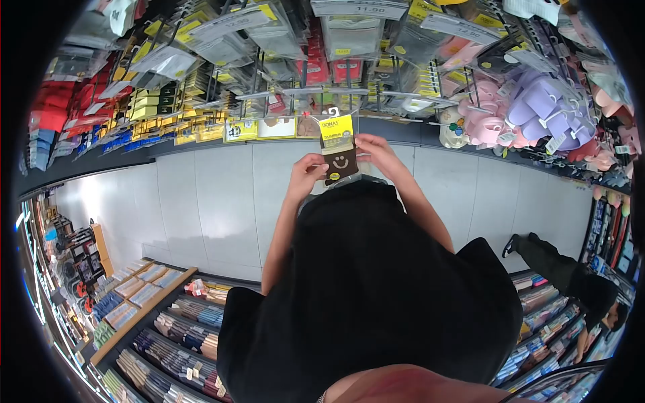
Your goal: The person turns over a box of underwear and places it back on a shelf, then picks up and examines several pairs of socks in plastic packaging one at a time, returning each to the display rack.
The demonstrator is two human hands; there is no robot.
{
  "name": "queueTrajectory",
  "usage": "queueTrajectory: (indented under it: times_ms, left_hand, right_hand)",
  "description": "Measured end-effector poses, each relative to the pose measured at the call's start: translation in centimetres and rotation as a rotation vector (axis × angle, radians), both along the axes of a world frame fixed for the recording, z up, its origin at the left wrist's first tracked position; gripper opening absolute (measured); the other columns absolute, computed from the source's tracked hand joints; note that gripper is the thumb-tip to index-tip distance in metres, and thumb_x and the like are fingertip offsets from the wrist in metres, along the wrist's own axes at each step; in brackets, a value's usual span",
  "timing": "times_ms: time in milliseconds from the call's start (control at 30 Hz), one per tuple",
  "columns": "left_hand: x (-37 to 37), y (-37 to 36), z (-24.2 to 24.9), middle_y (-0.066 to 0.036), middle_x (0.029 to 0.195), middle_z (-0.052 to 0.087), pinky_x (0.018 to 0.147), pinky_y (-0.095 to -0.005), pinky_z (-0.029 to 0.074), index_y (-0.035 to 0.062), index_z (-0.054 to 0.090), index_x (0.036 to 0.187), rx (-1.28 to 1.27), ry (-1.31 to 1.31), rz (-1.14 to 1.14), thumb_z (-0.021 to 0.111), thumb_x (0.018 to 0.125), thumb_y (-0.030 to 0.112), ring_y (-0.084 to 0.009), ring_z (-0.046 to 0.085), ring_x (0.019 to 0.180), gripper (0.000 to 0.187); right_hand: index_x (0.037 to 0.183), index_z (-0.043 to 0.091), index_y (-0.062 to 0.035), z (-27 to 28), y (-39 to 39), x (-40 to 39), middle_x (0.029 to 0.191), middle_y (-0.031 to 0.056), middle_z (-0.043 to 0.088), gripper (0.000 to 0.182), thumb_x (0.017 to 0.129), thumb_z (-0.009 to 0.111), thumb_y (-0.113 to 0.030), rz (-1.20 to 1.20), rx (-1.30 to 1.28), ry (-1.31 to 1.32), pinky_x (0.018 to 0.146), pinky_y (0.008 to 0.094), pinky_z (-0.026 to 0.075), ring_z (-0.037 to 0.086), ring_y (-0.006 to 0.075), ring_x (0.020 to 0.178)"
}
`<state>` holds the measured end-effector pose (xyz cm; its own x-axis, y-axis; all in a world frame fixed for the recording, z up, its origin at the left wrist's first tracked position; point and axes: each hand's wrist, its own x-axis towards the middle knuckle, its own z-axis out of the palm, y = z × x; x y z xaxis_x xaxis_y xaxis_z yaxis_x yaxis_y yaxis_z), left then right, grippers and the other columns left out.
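Glossy plastic packet, matt cloth shirt, smooth floor tiles (ceramic, perhaps)

My packet's small print is too tiny to read, and it hides fingertips of my right grip. My black shirt covers part of the floor. The left-hand lights blur; the top edge crops white goods.
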<state>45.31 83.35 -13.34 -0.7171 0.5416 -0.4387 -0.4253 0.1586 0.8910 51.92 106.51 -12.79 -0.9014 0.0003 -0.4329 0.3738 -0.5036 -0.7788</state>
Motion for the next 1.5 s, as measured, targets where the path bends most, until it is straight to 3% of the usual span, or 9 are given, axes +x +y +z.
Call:
queueTrajectory:
  times_ms: [233,367,567,767,933,1067,1167,1333,1500]
  left_hand:
    - [-1.7,-0.1,9.0,-0.005,0.095,0.063,0.062,-0.0273,0.057,0.0025,0.057,0.099,0.165,-0.026,0.112,0.063,0.086,0.001,-0.0134,0.063,0.079,0.014]
    - [-3.2,0.9,10.5,-0.005,0.096,0.063,0.062,-0.0273,0.057,0.0021,0.056,0.100,0.232,0.017,0.054,0.062,0.087,0.001,-0.0131,0.062,0.082,0.014]
    - [-4.0,2.3,11.0,-0.005,0.095,0.063,0.062,-0.0280,0.057,0.0018,0.056,0.099,0.262,0.022,-0.011,0.064,0.085,0.000,-0.0128,0.062,0.082,0.016]
    - [-4.0,3.3,11.1,-0.006,0.093,0.064,0.063,-0.0290,0.057,0.0001,0.059,0.105,0.219,0.009,-0.072,0.065,0.084,0.000,-0.0128,0.062,0.083,0.022]
    - [-3.8,4.5,11.9,-0.009,0.101,0.065,0.073,-0.0278,0.055,-0.0042,0.055,0.120,0.267,0.067,-0.148,0.066,0.085,0.001,-0.0125,0.063,0.088,0.037]
    - [-3.4,4.1,11.2,-0.009,0.100,0.066,0.077,-0.0267,0.053,-0.0051,0.055,0.120,0.171,0.022,-0.160,0.065,0.086,0.004,-0.0122,0.063,0.086,0.036]
    - [-3.2,3.4,10.7,-0.008,0.095,0.067,0.073,-0.0261,0.054,-0.0054,0.059,0.113,0.102,-0.050,-0.271,0.064,0.088,0.008,-0.0122,0.064,0.080,0.028]
    - [-2.6,1.7,8.8,-0.012,0.086,0.069,0.065,-0.0268,0.056,-0.0063,0.065,0.098,0.090,0.039,-0.272,0.063,0.089,0.010,-0.0209,0.069,0.075,0.019]
    - [-1.9,1.3,9.3,-0.007,0.080,0.068,0.063,-0.0247,0.054,-0.0055,0.067,0.092,0.078,0.018,-0.246,0.065,0.088,0.010,-0.0122,0.065,0.068,0.016]
  right_hand:
    - [0.119,0.055,-0.0052,7.5,-0.8,-1.0,0.099,-0.0010,0.063,0.032,0.090,0.062,-0.017,0.141,0.125,0.148,0.071,0.0224,0.045,0.056,0.0056,0.086]
    - [0.120,0.053,-0.0026,8.7,-2.1,-0.7,0.094,-0.0015,0.064,0.034,0.089,0.063,-0.014,-0.046,0.232,0.335,0.066,0.0215,0.045,0.056,0.0050,0.079]
    - [0.118,0.055,0.0019,9.7,-1.5,2.3,0.094,0.0040,0.066,0.034,0.088,0.064,-0.013,-0.083,0.075,0.091,0.071,0.0250,0.052,0.065,0.0117,0.077]
    - [0.104,0.063,0.0045,9.7,-2.0,3.9,0.093,0.0074,0.068,0.020,0.090,0.061,-0.009,-0.245,0.122,0.107,0.072,0.0253,0.054,0.067,0.0144,0.077]
    - [0.105,0.062,0.0060,9.9,-1.3,3.9,0.094,0.0077,0.068,0.019,0.090,0.060,-0.006,-0.344,0.189,0.176,0.073,0.0259,0.054,0.067,0.0144,0.078]
    - [0.112,0.059,0.0066,10.0,-0.9,3.7,0.094,0.0090,0.068,0.025,0.090,0.059,-0.002,-0.350,0.235,0.223,0.074,0.0262,0.054,0.066,0.0139,0.078]
    - [0.126,0.052,0.0046,9.6,-0.9,3.7,0.091,0.0097,0.069,0.038,0.090,0.059,-0.003,-0.333,0.268,0.235,0.073,0.0257,0.053,0.067,0.0156,0.078]
    - [0.132,0.046,0.0034,7.8,-1.9,4.1,0.083,0.0081,0.069,0.047,0.088,0.062,-0.003,-0.307,0.276,0.184,0.071,0.0250,0.051,0.066,0.0131,0.074]
    - [0.131,0.048,0.0032,8.6,-2.7,4.6,0.080,0.0073,0.069,0.047,0.087,0.063,-0.004,-0.312,0.230,0.156,0.070,0.0241,0.051,0.066,0.0121,0.074]
